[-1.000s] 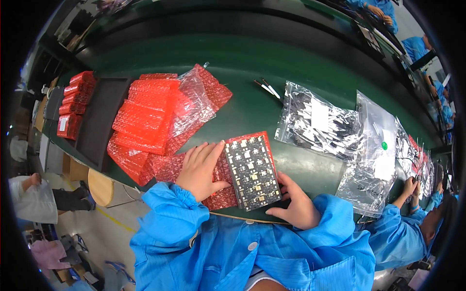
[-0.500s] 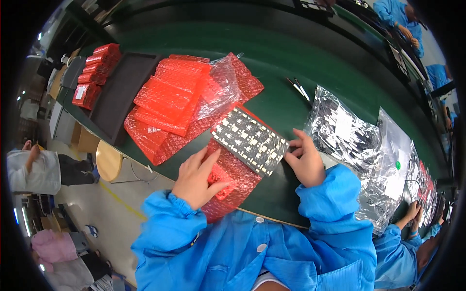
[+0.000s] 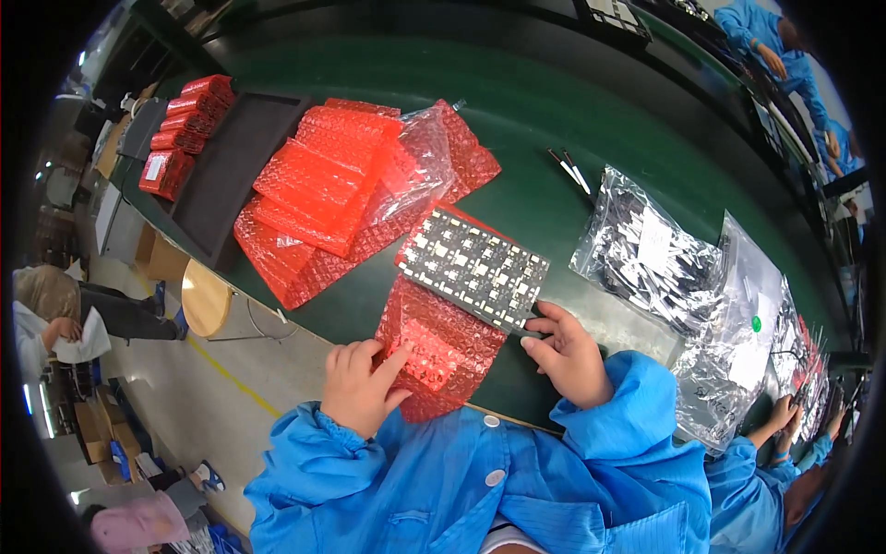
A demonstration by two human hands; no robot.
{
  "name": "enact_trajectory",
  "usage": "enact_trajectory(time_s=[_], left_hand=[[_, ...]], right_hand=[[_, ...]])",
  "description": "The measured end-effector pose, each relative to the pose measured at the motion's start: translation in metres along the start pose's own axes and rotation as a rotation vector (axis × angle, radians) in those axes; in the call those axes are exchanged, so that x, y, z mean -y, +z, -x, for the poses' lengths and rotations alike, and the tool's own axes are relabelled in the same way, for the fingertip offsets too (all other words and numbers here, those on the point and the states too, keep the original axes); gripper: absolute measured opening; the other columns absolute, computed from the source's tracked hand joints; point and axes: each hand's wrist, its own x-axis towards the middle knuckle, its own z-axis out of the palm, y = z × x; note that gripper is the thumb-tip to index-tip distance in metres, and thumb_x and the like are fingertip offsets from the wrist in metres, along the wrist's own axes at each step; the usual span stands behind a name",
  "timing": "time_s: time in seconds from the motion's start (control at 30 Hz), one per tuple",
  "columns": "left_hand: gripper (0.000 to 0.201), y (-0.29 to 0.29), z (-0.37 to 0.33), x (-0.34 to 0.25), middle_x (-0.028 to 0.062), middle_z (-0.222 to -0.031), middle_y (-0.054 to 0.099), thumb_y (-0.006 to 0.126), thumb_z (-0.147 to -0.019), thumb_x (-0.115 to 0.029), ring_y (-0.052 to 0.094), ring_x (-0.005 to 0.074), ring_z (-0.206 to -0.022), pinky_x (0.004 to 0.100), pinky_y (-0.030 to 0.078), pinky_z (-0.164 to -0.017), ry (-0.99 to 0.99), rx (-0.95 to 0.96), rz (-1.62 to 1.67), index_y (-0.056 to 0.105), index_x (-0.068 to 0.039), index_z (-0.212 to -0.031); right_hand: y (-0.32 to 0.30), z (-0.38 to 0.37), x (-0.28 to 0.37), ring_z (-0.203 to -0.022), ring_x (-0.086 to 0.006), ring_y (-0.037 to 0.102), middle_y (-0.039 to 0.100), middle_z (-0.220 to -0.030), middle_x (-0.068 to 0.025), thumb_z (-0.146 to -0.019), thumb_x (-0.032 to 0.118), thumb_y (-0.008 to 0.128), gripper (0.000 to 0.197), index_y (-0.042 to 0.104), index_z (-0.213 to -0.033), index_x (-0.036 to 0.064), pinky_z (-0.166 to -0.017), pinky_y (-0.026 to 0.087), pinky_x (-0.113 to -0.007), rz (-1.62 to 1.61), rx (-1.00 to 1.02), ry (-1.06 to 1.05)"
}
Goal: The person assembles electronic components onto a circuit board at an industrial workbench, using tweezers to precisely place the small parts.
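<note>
Dark rectangular circuit panel [image 3: 475,266] studded with rows of small pale components, lying tilted near the front edge of the green surface [image 3: 554,120], long axis running from upper left down to lower right, lower right corner pinched between thumb and fingers of the right hand [image 3: 565,351]. Far end of the panel resting over the edge of a red bubble-wrap pouch [image 3: 438,346], flat and seemingly empty, overhanging the front edge. Left hand [image 3: 360,388] spread flat on the near corner of that pouch, fingers open, pressing rather than gripping. Further left, a heap of red bubble-wrap packets [image 3: 318,185], some tucked inside a clear plastic bag [image 3: 415,157], contents of the packets not visible. Beyond these, toward the left end, a shallow black tray [image 3: 231,175] with bare bottom, and more red wrapped packets [image 3: 185,120] stacked just beside its far rim. Two thin dark tools [image 3: 572,171] lying mid-surface, behind the panel. To the right, clear bags [image 3: 646,249] filled with dark small parts, overlapping along the front right edge. At the lower right corner, another person's hand [image 3: 784,411] in a blue sleeve reaching onto the surface.
</note>
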Motion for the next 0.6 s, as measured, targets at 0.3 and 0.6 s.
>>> enact_trajectory(time_s=[0.3, 0.6], left_hand=[[0.067, 0.014, 0.005, -0.009, 0.0094, -0.106, 0.043, 0.079, -0.056, -0.021, 0.042, 0.0312, -0.099, 0.0467, 0.034, -0.088, -0.093, -0.042, 0.065, 0.055, -0.022, -0.119], [0.067, -0.018, -0.024, -0.02, 0.0159, -0.126, 0.044, 0.078, -0.056, -0.021, 0.04, 0.0348, -0.119, 0.0484, 0.031, -0.101, 0.381, 0.143, -0.046, 0.055, -0.027, -0.119]], right_hand=[[-0.001, -0.008, 0.016, -0.075, -0.0139, 0.061, 0.06, -0.101, -0.012, -0.085, 0.011, 0.06, 0.05, 0.038, -0.127, -0.0038, -0.054, 0.049, -0.024, -0.088, 0.02, 0.081], [-0.011, -0.024, 0.034, -0.069, -0.0152, 0.062, 0.061, -0.092, -0.0117, -0.085, 0.033, 0.06, 0.042, 0.053, -0.105, -0.0041, -0.048, 0.046, -0.025, -0.067, 0.029, 0.226]])
